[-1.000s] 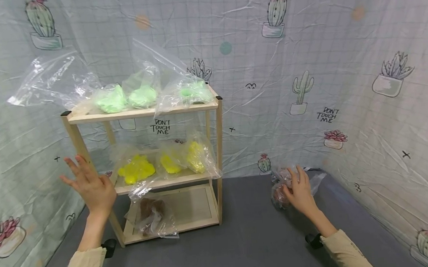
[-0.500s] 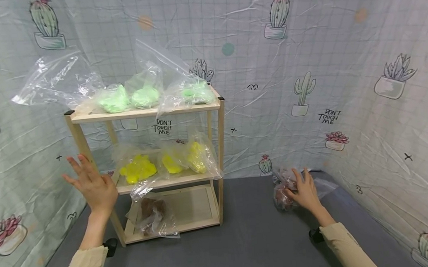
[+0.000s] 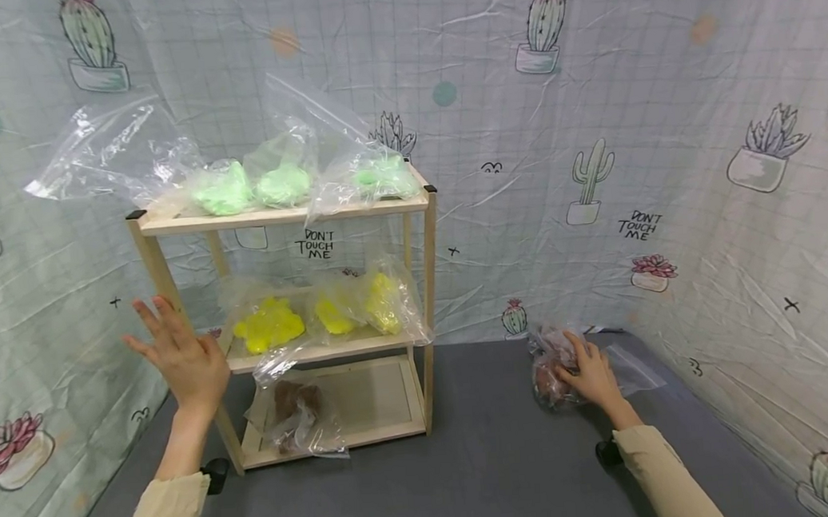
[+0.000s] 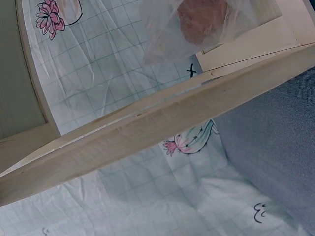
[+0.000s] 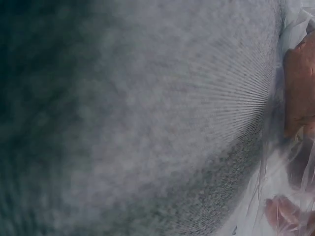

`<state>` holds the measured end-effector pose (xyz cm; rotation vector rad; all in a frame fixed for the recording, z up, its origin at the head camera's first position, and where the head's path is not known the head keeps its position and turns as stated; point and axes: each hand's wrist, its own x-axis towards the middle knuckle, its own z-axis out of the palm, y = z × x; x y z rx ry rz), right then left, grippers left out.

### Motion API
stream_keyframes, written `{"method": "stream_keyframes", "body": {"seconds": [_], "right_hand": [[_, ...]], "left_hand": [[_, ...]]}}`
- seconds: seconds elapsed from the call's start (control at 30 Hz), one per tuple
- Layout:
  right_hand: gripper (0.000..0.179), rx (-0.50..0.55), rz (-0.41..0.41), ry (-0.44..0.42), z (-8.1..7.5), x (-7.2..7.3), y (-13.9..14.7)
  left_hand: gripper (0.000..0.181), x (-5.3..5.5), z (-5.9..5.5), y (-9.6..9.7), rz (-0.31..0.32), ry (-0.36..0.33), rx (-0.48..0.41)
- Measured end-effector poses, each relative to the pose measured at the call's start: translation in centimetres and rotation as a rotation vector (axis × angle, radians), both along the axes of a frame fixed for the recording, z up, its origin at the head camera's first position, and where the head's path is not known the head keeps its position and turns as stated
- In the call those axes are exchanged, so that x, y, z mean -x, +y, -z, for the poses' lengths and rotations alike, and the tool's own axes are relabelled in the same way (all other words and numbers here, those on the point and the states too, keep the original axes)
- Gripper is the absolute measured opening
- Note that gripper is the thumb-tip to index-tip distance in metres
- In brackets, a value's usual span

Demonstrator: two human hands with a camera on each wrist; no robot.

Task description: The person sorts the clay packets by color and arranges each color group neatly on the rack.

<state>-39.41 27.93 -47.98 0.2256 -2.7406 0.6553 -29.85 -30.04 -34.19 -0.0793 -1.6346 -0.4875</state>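
My right hand (image 3: pixel 593 372) bends its fingers over a clear plastic bag of brown clay (image 3: pixel 554 381) on the grey surface at the right. Its thumb and forefinger lie round the near lump; the palm side is hidden. More brown clay in plastic (image 3: pixel 553 340) lies just behind. In the right wrist view, a brown lump (image 5: pixel 300 88) shows at the right edge. My left hand (image 3: pixel 189 366) is raised with fingers spread beside the left post of a wooden rack (image 3: pixel 429 273), holding nothing. In the left wrist view, that post (image 4: pixel 157 120) crosses the picture.
Bags with light green lumps (image 3: pixel 282 185) line the rack's top shelf. Yellow lumps (image 3: pixel 270 324) in bags sit on the middle shelf. One bag of brown clay (image 3: pixel 297 403) lies at the left of the bottom shelf. A cactus-printed sheet (image 3: pixel 499 236) encloses the grey surface (image 3: pixel 473 479).
My right hand first drew back and spread its fingers, then lowered and bent them over the bag. The bag's loose clear end spread further right. My left hand has stayed beside the rack.
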Motion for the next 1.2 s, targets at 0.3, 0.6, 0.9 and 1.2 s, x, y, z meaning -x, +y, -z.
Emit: {"method": "stream_keyframes", "body": {"seconds": [0.3, 0.6, 0.9, 1.2], "right_hand": [[0.065, -0.047, 0.048, -0.027, 0.2, 0.4, 0.2], [0.058, -0.049, 0.035, 0.018, 0.2, 0.6, 0.5], [0.051, -0.053, 0.010, 0.210, 0.0, 0.3, 1.1], [0.045, -0.050, -0.012, 0.376, 0.0, -0.5, 1.4]], "left_hand": [[0.080, 0.0, -0.2, 0.1, 0.000, -0.009, 0.000], [0.080, -0.2, -0.3, 0.2, 0.002, -0.015, 0.001], [0.080, 0.0, -0.2, 0.0, 0.003, -0.007, -0.003], [0.081, -0.1, -0.2, 0.1, 0.004, -0.010, -0.001]]}}
